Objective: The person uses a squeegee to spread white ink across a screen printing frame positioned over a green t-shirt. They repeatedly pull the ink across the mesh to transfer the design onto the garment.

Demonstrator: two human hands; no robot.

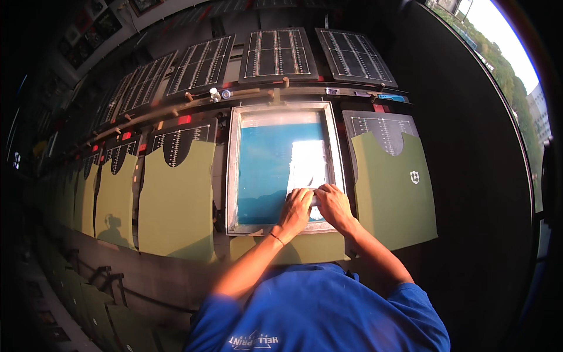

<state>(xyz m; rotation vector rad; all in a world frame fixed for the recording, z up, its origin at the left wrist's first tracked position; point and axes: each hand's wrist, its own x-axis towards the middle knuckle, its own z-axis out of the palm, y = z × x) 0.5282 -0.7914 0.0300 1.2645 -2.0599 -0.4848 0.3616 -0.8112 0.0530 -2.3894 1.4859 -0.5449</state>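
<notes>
In front of me lies a screen-printing frame [232, 170] with pale metal sides and a blue mesh [264, 170]. A white patch of ink [308, 155] covers the right middle of the mesh. My left hand [297, 206] and my right hand [333, 205] are side by side near the frame's close end. Both are closed round a squeegee [315, 200], mostly hidden by my fingers, at the white patch's lower part. Beneath the frame, the hem of a green shirt [316, 249] sticks out toward me.
To the right, a green shirt [396, 193] with a small white emblem lies on a board. More green shirts [176, 199] lie on boards at left. Dark marked boards [277, 54] stand across a rail holding a small white container [215, 94]. A window is at far right.
</notes>
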